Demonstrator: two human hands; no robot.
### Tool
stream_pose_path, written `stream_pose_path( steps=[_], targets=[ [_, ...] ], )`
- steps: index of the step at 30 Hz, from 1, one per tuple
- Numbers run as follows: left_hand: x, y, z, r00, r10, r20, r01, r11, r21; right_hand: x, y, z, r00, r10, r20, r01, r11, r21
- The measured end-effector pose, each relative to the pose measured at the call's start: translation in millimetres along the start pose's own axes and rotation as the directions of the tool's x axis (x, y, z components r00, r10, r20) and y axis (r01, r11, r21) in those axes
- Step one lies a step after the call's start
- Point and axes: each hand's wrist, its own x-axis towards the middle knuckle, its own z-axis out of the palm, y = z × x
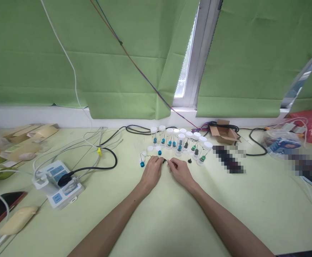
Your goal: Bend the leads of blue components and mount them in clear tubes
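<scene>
My left hand (pixel 153 171) is closed, its fingertips pinching a small black piece (pixel 164 161) just above the table. Close on its right, my right hand (pixel 181 171) is curled, thumb and finger pressed together near that piece; what they hold, if anything, is too small to make out. Behind the hands stand several clear vials (pixel 181 145) with white caps, holding blue, green or dark pieces. A blue ball-like piece with a thin wire (pixel 142 164) lies left of my left hand, another blue piece (pixel 159 152) just beyond it. Right of my right hand lies a small black part (pixel 189 161).
A white power strip (pixel 58 175) with plugs and tangled cables lies to the left. An open cardboard box (pixel 224 134) and black cables sit at the back right, near a plastic bag (pixel 279 144). A phone (pixel 3 208) lies at the left edge.
</scene>
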Motion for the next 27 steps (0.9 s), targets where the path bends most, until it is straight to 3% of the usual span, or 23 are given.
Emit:
stream_pose_path(
  steps=[27],
  targets=[
    [-2.2, -6.5, 3.0, 0.996, -0.02, -0.088, 0.016, 0.999, -0.046, -1.0, 0.1, 1.1, 1.0, 0.001, -0.003, -0.001, 1.0, -0.005]
  ],
)
